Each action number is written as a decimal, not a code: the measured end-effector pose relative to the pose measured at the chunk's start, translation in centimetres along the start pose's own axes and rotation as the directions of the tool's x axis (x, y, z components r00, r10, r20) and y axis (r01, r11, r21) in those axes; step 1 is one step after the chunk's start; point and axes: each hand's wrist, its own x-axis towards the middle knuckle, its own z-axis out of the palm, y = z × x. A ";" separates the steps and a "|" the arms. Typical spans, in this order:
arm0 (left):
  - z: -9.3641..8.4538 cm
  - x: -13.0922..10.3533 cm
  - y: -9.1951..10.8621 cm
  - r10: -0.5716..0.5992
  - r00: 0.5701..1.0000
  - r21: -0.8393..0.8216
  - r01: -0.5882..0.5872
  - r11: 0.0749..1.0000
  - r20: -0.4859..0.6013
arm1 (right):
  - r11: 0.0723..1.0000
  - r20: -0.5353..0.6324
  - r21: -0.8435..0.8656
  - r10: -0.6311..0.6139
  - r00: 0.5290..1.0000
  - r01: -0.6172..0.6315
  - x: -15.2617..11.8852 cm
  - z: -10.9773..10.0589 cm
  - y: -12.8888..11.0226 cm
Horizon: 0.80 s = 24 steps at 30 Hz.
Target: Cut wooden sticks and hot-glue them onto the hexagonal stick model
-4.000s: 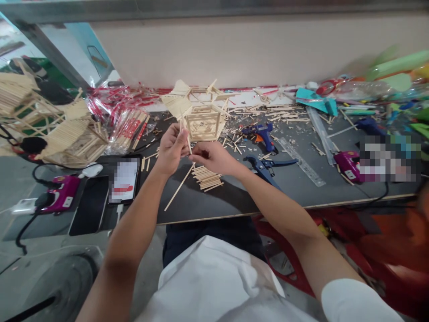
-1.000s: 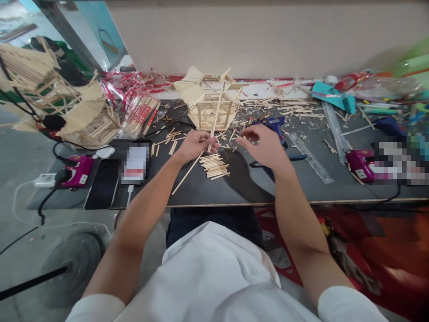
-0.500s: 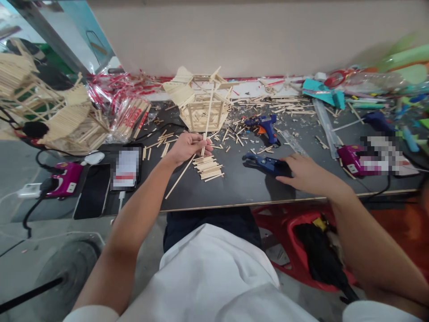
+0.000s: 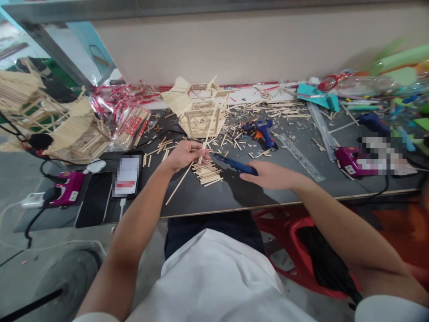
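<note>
My left hand (image 4: 186, 155) is closed on a long thin wooden stick (image 4: 209, 130), which slants up toward the back. Another stick (image 4: 178, 184) runs from under that hand toward the table's front edge; I cannot tell if it is held. In my right hand (image 4: 273, 175) is a pair of blue pliers (image 4: 238, 165), its jaws pointing left, close to my left fingertips. Just below them lies a row of short cut sticks (image 4: 208, 173). Behind my left hand stands a stick-built model (image 4: 201, 118) with slatted panels.
A blue glue gun (image 4: 264, 131) and a clear ruler (image 4: 301, 158) lie right of centre among wood scraps. Two phones (image 4: 94, 199) and a purple power strip (image 4: 69, 190) are at left, below another stick model (image 4: 77, 138). A second purple strip (image 4: 350, 161) sits at right.
My right hand has lifted the blue pliers off the table and carried them left, up to my left hand. My left hand still holds the stick. The view has tilted slightly.
</note>
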 end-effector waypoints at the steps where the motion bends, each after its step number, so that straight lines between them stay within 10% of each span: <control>1: -0.1 0.0 0.0 -0.008 1.000 0.008 0.008 1.000 0.009 | 0.999 -0.004 0.033 0.006 1.000 -0.006 0.7 -0.2 -0.6; 24: -0.4 -0.5 0.5 -0.002 0.996 0.114 -0.007 0.993 0.084 | 0.995 -0.100 0.069 -0.068 0.993 0.075 3.2 0.0 -4.1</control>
